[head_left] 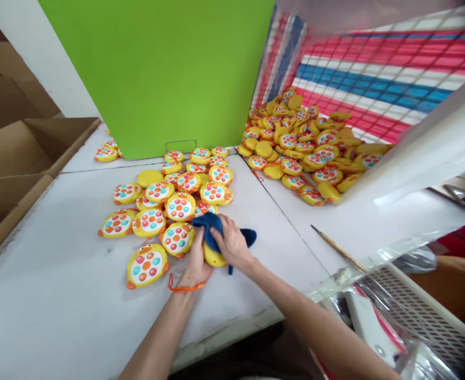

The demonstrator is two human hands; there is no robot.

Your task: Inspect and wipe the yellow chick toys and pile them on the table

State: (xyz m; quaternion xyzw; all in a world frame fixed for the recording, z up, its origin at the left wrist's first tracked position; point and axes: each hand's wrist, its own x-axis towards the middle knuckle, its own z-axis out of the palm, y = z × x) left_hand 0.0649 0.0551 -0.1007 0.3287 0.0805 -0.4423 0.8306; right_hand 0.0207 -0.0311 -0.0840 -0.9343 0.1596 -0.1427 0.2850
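Green board (pixel 157 74) stands behind clustered yellow toys (pixel 180 207); both hands (pixel 233 241) clamp blue cloth (pixel 208 224) against one toy (pixel 214 257).

Worktop (pixel 69 311): left hand (pixel 197 258) and right hand (pixel 234 241) front centre, held toy (pixel 215 257) and cloth (pixel 209 224) between them. Toy spread (pixel 180 207) left of and behind the hands. Panel (pixel 157 74) stands behind the spread; few toys (pixel 106 154) by its lower left corner. Toy pile (pixel 295 141) rear right, before sheet (pixel 375 79). Carton (pixel 14 148) far left. Stick (pixel 340 249) front right, near edge. Basket (pixel 426 309) lower right, below worktop edge.
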